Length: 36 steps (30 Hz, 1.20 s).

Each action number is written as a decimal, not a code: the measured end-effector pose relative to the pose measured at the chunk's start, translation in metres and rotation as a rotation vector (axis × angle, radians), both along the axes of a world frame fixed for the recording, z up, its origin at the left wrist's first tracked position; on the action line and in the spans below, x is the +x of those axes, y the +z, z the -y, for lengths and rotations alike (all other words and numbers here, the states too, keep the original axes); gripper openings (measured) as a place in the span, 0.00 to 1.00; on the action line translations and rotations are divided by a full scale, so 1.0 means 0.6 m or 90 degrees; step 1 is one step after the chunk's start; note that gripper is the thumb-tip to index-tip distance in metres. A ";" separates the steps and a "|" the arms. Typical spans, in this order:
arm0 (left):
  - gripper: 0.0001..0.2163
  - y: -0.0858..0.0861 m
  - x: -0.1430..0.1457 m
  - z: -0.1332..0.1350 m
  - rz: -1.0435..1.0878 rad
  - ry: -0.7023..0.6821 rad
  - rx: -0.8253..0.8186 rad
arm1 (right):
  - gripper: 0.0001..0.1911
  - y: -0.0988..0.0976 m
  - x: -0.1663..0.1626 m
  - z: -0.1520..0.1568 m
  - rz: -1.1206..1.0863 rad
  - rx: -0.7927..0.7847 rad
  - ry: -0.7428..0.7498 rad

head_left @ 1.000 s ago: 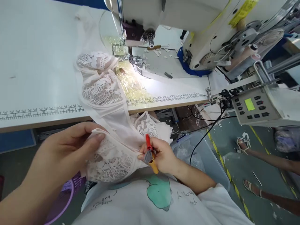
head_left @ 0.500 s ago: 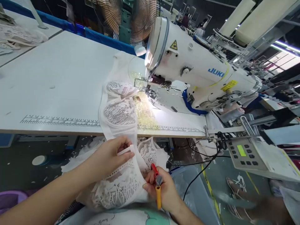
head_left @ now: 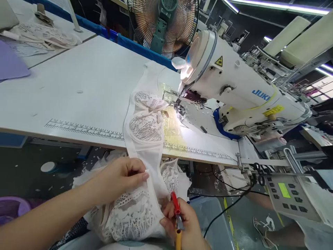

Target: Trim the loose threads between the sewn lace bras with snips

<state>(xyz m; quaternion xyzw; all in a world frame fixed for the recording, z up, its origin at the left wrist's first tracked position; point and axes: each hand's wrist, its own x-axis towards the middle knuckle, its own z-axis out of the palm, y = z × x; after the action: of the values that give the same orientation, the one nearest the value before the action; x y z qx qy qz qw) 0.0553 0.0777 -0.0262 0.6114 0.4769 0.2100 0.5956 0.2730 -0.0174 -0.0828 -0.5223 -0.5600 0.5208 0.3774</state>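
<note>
A white lace bra hangs below the table edge, over my lap. My left hand is closed, thumb and fingers pinching the bra's upper band edge. Lower right, my right hand pinches the bra's side edge between thumb and finger. The same hand carries small thread snips with a red part, metal in the middle and an orange part. A connected lace piece runs up the table and lies beside the needle area of a white sewing machine.
The white table has a printed ruler near its front edge. Behind it stands a fan. A control panel is at right, above another person's sandalled foot. A plastic bin sits below, and purple cloth lies at left.
The view has shifted, so table and machine appear farther right. Both hands keep their grip on the bra; the right hand with the snips sits slightly lower. Purple cloth now shows at far left.
</note>
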 end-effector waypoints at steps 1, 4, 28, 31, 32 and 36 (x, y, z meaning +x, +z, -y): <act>0.15 -0.005 0.004 0.007 -0.016 0.029 0.063 | 0.13 0.000 0.000 0.000 -0.006 -0.011 0.001; 0.14 -0.018 0.022 0.030 -0.050 0.130 0.238 | 0.13 0.003 -0.002 -0.002 -0.037 -0.030 0.008; 0.12 -0.018 0.056 0.039 0.001 0.084 0.304 | 0.13 0.079 0.008 -0.085 -0.123 -0.001 -0.017; 0.13 -0.016 0.059 0.046 -0.022 0.040 0.300 | 0.11 0.104 -0.013 -0.109 -0.138 0.043 0.010; 0.13 -0.017 0.060 0.047 -0.026 0.029 0.310 | 0.12 0.107 -0.020 -0.114 -0.127 0.045 0.016; 0.14 -0.024 0.061 0.048 -0.014 0.034 0.335 | 0.12 0.107 -0.037 -0.120 -0.081 0.051 0.015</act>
<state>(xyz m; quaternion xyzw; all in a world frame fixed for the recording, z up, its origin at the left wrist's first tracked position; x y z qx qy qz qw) 0.0921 0.0489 -0.0403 0.7346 0.4285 0.3354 0.4052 0.2509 0.0548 -0.0188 -0.4662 -0.5614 0.5346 0.4263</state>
